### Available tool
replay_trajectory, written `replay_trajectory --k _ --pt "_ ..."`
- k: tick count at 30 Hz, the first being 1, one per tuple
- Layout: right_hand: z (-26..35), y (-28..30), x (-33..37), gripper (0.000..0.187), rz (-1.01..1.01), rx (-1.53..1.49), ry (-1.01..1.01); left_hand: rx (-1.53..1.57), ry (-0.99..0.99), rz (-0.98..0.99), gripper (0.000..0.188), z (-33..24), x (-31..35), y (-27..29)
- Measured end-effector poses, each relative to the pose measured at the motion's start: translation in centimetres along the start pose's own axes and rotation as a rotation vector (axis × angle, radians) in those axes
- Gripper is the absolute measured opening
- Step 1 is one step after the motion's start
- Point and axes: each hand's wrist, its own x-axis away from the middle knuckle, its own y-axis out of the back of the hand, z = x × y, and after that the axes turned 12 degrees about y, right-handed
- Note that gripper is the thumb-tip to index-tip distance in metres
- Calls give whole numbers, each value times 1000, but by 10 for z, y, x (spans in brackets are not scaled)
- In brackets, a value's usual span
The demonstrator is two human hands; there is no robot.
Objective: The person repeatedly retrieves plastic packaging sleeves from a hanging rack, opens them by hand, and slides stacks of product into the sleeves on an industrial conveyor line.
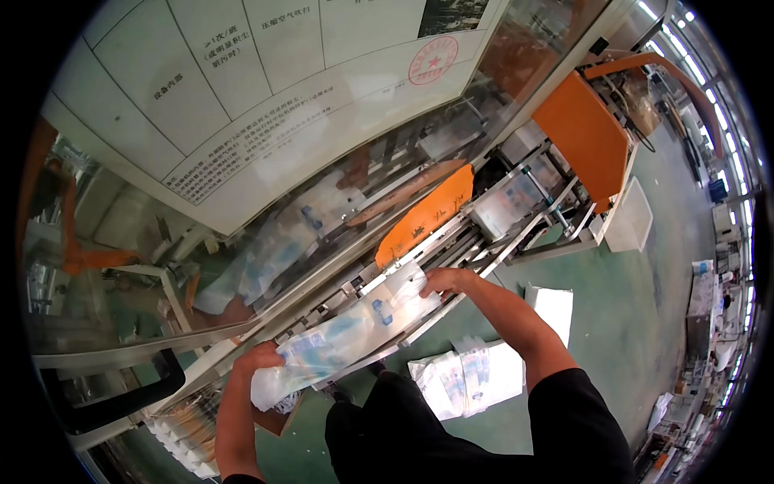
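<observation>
A long, milky plastic-wrapped pack (339,337) with blue print lies slantwise along the machine's conveyor (439,321) in front of me. My left hand (260,356) grips it near its lower left end, where loose film bulges out. At the other end my right hand (448,281) is closed on the upper right corner, with the fingers bent over the film. What is inside the wrap cannot be made out. Just past the pack stands an orange guard plate (427,216) with handwriting on it.
A glass door with a printed sheet (242,89) fills the upper left, its black handle (165,383) near my left arm. Further along the conveyor sit another pack (508,208) and an orange housing (584,137). White wrapped packs (468,379) lie on the green floor beside my legs.
</observation>
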Motion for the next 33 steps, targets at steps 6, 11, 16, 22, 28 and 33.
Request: replay_trajectory --k 6,11,16,22,28,33 --pt "-8 -2 -12 72 117 -91 -11 -91 -127 -4 50 9 -11 -2" --pt "-16 -11 -12 72 43 -110 -13 -138 58 -75 52 -11 -1 2" --pt "-22 -9 -20 63 35 -170 10 -129 135 -7 57 -25 8 12" --pt "-13 -9 -16 46 65 -87 -6 -162 89 -64 50 -24 4 8" --pt "-4 -26 -9 37 111 -70 150 -140 135 -75 58 -16 6 4" --pt "-4 -21 -4 32 78 -150 98 -220 200 -48 54 -22 1 5"
